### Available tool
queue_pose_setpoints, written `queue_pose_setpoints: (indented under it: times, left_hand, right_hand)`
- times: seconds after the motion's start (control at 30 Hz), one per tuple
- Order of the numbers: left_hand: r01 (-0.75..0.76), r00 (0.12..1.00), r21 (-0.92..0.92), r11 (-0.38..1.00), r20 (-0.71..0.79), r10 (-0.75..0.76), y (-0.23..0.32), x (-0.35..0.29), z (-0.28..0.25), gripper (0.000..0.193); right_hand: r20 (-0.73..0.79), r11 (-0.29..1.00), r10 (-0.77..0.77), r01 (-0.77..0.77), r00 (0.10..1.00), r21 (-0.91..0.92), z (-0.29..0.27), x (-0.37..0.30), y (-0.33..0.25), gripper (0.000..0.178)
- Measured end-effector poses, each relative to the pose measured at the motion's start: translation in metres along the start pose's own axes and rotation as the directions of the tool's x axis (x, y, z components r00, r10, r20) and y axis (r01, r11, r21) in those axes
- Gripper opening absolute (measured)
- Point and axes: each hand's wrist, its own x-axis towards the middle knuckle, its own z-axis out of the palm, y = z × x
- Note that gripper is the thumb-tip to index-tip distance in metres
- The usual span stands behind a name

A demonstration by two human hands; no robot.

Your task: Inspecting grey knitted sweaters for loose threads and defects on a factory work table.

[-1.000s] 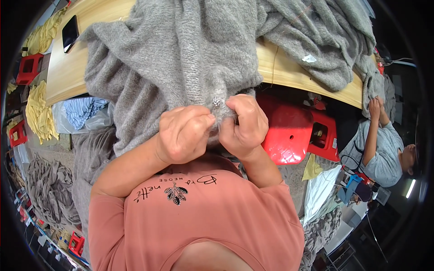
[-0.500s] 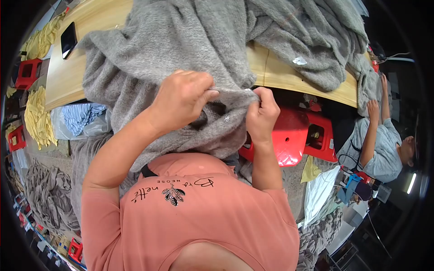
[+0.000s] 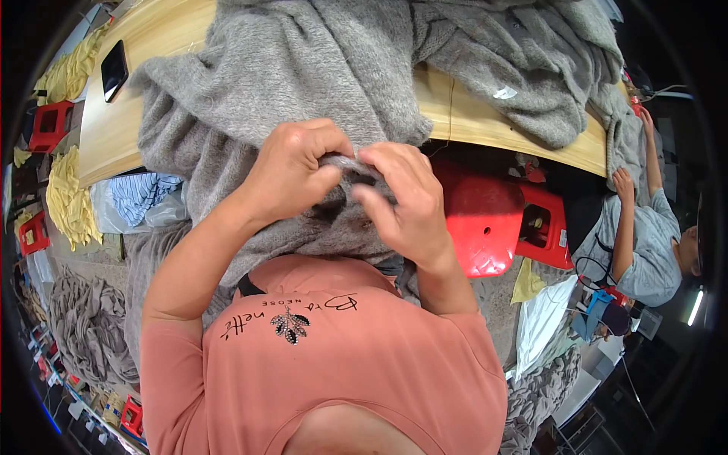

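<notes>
Grey knit (image 3: 303, 76) drapes over the near edge of the wooden table (image 3: 114, 144). Left hand (image 3: 292, 173) pinches a fold (image 3: 346, 161) on the wearer's side of the table; right hand (image 3: 411, 196) meets it, thumb parted from fingers. Keep tension light; loose knit probably stretches.

Head view: left fisheye of a head-worn pair, facing steeply down. Vantage above near side of wooden table (image 3: 171, 38); wearer's pink shirt (image 3: 334, 371) very close, nearer than table; table's front edge appears bowed.
</notes>
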Motion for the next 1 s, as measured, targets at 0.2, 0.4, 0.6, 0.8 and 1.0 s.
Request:
queue_pose_setpoints:
  times: [0.2, 0.4, 0.6, 0.8, 1.0]
  left_hand:
    - [0.084, 0.996, -0.18, 0.98, 0.002, -0.085, 0.003, -0.008, 0.002, 0.009]
    - [0.318, 0.941, -0.499, 0.806, 0.273, -0.202, -0.002, -0.007, -0.003, 0.008]
    - [0.38, 0.878, -0.779, 0.499, 0.136, -0.458, -0.004, 0.009, 0.01, 0.012]
    - [0.325, 0.891, -0.768, 0.552, 0.053, -0.451, -0.008, 0.02, 0.017, 0.008]
    - [0.309, 0.874, -0.765, 0.565, -0.006, -0.487, -0.009, 0.012, 0.01, 0.008]
  right_hand:
    - [-0.108, 0.971, -0.059, 0.083, 0.992, 0.226, 0.025, 0.006, 0.0, 0.013]
    - [-0.058, 0.877, 0.261, -0.212, 0.964, 0.431, 0.028, 0.005, 0.0, 0.008]
    - [-0.377, 0.998, -0.049, 0.034, 0.925, -0.047, 0.015, -0.013, -0.011, 0.008]
    - [0.169, 0.955, 0.18, -0.131, 0.969, -0.268, 0.028, -0.056, -0.021, 0.027]
    - [0.113, 0.935, 0.189, -0.143, 0.975, -0.324, 0.038, -0.059, -0.014, 0.03]
